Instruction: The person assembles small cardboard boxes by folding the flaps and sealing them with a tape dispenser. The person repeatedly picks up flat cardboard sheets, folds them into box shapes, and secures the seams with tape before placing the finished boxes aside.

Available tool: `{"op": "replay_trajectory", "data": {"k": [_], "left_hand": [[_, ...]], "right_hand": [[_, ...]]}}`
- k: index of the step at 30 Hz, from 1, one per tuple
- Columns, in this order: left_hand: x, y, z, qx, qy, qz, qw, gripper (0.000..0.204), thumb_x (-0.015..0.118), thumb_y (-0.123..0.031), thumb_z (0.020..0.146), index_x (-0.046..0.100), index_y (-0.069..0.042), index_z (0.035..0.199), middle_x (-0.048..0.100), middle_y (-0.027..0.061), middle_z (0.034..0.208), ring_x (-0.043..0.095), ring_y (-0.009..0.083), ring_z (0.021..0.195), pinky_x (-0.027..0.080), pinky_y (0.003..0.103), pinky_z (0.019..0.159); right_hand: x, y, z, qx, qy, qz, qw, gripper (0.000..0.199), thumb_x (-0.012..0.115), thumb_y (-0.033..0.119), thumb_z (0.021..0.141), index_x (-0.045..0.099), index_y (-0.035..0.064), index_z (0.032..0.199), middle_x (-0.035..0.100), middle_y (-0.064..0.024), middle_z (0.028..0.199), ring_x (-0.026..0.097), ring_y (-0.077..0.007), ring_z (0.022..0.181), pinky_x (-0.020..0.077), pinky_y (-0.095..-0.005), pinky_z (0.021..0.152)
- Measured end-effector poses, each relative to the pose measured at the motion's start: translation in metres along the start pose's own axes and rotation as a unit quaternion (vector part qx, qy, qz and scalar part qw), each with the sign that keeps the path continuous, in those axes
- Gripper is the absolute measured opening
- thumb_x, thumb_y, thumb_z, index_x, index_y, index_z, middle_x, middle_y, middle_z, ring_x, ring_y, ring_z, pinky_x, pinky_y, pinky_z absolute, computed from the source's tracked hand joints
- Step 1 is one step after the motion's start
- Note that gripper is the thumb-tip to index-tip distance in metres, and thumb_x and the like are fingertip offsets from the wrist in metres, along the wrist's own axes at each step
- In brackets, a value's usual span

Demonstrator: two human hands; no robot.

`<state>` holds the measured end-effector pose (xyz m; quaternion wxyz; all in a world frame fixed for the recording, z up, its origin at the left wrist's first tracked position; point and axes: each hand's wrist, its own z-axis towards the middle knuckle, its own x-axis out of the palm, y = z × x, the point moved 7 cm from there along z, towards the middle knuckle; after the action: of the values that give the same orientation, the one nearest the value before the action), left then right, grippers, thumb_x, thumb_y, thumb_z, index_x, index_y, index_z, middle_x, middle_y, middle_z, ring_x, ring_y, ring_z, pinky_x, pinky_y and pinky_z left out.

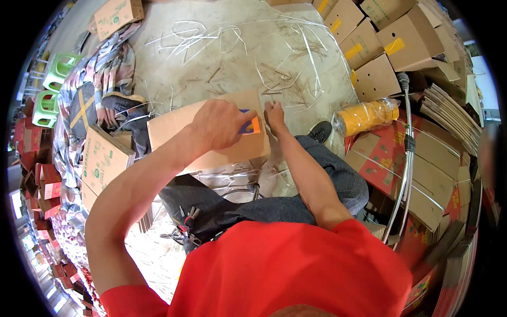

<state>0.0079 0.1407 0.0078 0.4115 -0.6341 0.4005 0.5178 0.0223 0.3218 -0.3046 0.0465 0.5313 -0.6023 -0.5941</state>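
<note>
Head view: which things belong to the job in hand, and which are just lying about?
Part of the job:
- carton under the left hand
- blue-and-orange tool in that hand
- right hand, by the carton's right edge

Apparently lying about:
- white straps on the floor
- patterned cloth
- wrapped yellow rolls, though perhaps supplies

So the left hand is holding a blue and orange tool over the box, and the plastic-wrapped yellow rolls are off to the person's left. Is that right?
Not quite: the yellow rolls are off to the person's right, as the head view shows. The left hand does hold the tool over the box.
</note>
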Motion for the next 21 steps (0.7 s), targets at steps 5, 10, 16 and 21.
{"op": "replay_trajectory", "data": {"k": [5, 10, 16, 21], "left_hand": [[0.006, 0.000, 0.001, 0.016, -0.001, 0.025, 1.000, 0.033, 0.071, -0.021, 0.084, 0.069, -0.018, 0.117, 0.072, 0.0100, 0.076, 0.073, 0.0331, 0.077, 0.056, 0.046, 0.065], [0.017, 0.001, 0.000, 0.021, -0.056, 0.019, 0.998, 0.028, 0.066, -0.030, 0.094, 0.069, -0.025, 0.121, 0.070, 0.0104, 0.076, 0.070, 0.0338, 0.072, 0.051, 0.047, 0.059], [0.013, 0.005, 0.001, 0.013, 0.057, 0.041, 0.997, 0.021, 0.068, -0.023, 0.090, 0.072, -0.023, 0.111, 0.071, 0.0081, 0.076, 0.072, 0.0308, 0.073, 0.053, 0.045, 0.061], [0.019, 0.041, -0.052, 0.016, 0.013, 0.028, 0.999, 0.024, 0.067, -0.017, 0.088, 0.071, -0.023, 0.111, 0.072, 0.0076, 0.078, 0.073, 0.0309, 0.078, 0.054, 0.045, 0.065]], "right_hand": [[-0.045, 0.093, -0.054, 0.023, 0.171, 0.204, 0.964, 0.058, 0.055, 0.050, 0.105, 0.070, -0.0052, 0.112, 0.072, -0.0186, 0.106, 0.068, -0.0280, 0.095, 0.0523, -0.0387, 0.086], [-0.052, 0.095, -0.107, -0.015, 0.141, 0.278, 0.950, 0.051, 0.053, 0.041, 0.108, 0.070, -0.0073, 0.103, 0.071, -0.0170, 0.091, 0.067, -0.0262, 0.084, 0.0512, -0.0416, 0.079], [-0.064, 0.103, -0.108, -0.136, 0.088, 0.109, 0.981, 0.050, 0.054, 0.036, 0.108, 0.065, -0.0101, 0.091, 0.063, -0.0190, 0.076, 0.056, -0.0245, 0.074, 0.0456, -0.0419, 0.070], [-0.066, 0.110, -0.116, -0.101, 0.083, 0.056, 0.990, 0.051, 0.056, 0.038, 0.106, 0.064, -0.0101, 0.090, 0.061, -0.0198, 0.075, 0.050, -0.0225, 0.073, 0.0455, -0.0434, 0.071]]}}
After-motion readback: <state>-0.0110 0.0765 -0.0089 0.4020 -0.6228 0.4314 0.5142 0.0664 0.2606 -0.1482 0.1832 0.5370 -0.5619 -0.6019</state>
